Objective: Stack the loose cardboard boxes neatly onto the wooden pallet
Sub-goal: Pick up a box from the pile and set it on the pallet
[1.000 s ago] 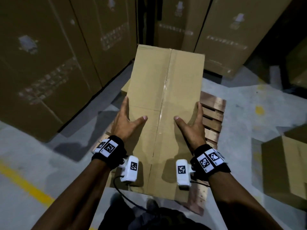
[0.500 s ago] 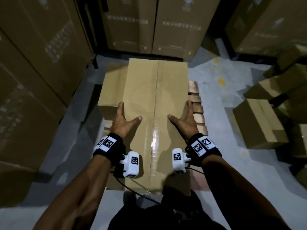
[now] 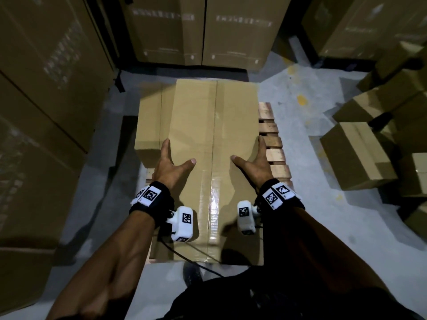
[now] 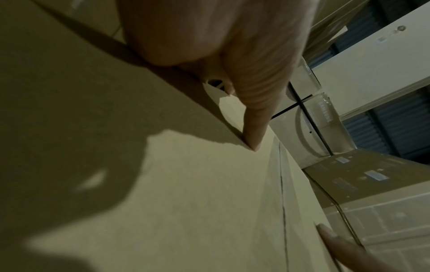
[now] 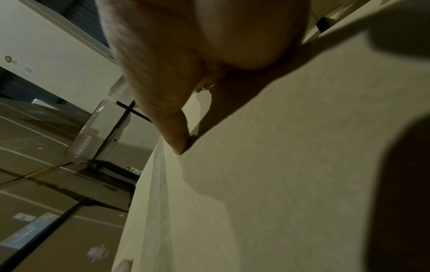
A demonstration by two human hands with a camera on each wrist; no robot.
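Grey concrete floor point(image 3: 312, 93) runs between tall cartons point(image 3: 46, 77) filling the upper left and top of the frame. At centre I hold a long box point(image 3: 215, 135) over the pallet point(image 3: 272, 144), whose slats show along the box's right edge. My left hand point(image 3: 171, 167) and right hand point(image 3: 254, 165) clamp its long sides, thumbs spread flat on top and fingers wrapped over the edges. A lower box point(image 3: 150, 121) sits on the pallet just left of mine. Loose boxes point(image 3: 355, 155) wait at the right of the frame. Set down crooked, I reckon, my box would overhang the pallet's near end. My fingers could also get pinched against the lower box.
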